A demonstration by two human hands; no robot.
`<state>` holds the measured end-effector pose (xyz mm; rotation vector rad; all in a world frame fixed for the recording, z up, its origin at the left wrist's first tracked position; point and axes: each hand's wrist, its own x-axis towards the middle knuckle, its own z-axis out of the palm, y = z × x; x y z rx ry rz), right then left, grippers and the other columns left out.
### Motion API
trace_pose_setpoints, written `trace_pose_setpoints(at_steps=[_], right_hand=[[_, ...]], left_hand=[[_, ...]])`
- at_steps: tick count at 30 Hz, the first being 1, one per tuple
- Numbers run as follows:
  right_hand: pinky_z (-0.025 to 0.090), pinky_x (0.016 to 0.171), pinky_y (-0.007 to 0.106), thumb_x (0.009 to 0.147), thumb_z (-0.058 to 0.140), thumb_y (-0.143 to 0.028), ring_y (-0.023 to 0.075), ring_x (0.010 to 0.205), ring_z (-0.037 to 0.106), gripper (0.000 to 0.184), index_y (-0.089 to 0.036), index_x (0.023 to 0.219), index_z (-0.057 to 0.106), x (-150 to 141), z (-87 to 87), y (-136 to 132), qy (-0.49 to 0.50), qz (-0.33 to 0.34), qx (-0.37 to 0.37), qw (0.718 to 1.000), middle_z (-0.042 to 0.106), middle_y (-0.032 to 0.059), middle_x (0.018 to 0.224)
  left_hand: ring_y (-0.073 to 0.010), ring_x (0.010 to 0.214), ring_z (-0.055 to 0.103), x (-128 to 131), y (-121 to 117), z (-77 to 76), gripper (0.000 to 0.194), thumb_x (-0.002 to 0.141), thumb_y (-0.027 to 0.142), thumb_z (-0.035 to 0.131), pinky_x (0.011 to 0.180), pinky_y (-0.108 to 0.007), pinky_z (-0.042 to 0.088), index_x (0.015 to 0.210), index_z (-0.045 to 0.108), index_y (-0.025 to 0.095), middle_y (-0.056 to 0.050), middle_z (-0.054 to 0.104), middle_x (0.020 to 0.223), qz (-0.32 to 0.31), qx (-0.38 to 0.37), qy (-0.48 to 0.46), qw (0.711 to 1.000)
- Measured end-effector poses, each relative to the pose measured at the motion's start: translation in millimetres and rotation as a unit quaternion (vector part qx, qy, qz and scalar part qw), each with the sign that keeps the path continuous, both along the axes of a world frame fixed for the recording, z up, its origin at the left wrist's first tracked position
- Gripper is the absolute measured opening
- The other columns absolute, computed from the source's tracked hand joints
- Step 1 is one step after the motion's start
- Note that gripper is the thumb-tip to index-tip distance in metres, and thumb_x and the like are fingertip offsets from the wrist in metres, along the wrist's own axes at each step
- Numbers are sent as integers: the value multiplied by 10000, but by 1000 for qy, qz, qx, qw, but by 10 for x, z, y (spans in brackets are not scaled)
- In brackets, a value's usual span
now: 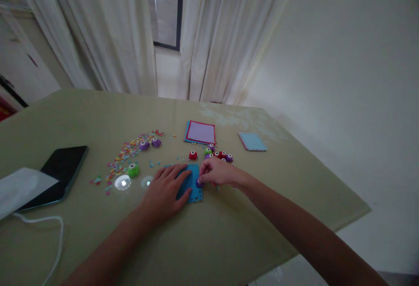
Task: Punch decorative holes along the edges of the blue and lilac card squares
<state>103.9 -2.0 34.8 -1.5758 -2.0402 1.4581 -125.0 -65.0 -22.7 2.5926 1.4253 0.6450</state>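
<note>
My left hand (166,185) lies with fingers spread on a blue card (196,195), holding it flat to the table. Dark holes or dots run along the card's lower and right edges. At the right edge, my right hand (216,171) pinches a small purple craft punch (199,183) against the card; fingers partly cover it. Just beyond my right hand sits a cluster of small one-eyed punches (222,155) in purple, red and green. A red punch (193,155) stands alone above the card. To the left are a green punch (133,170) and two purple punches (149,144).
Colourful confetti bits (129,150) are scattered on the left. Stacked cards (201,132) lie at the back, another light-blue card (252,142) further right. At left are a black tablet (70,163), a white tissue (26,187), a white cable (61,233) and a clear disc (122,182).
</note>
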Motion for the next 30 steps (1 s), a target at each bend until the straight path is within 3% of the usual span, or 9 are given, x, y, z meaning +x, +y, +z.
trace_pose_setpoints(at_steps=[13,19,25,30], right_hand=[[353,509,223,668,892,-214,122,583,536,163,-187,645,733,-70,14,109,-84,17,7,996,647,-48,588],[351,514,222,722,889,-304,117,574,513,208,-174,688,730,27,51,76,-80,16,19,997,625,-46,597],[318,570,225,718,761,-66,123,631,491,146,-177,757,673,321,259,-21,-93,-42,124,987,555,-64,642],[350,605,250,860,694,-169,140,634,511,52,-195,888,659,245,214,-134,-48,-114,225,966,542,-65,671]], left_hand=[[-349,1353,590,5,-7,-27,450,1022,395,580,1149,-556,418,1433,644,221,-124,630,1519,-2,-6,0,1000],[-341,1360,594,-7,-9,-56,428,1019,386,585,1155,-545,418,1414,654,237,-116,632,1524,-3,4,-14,1000],[-355,1369,588,-6,-18,-50,442,1022,385,578,1159,-574,409,1426,651,221,-126,623,1536,-3,-4,-8,1000],[-348,1359,597,-15,-22,-44,451,1011,402,596,1156,-560,424,1428,648,240,-119,619,1537,1,-6,-22,1000]])
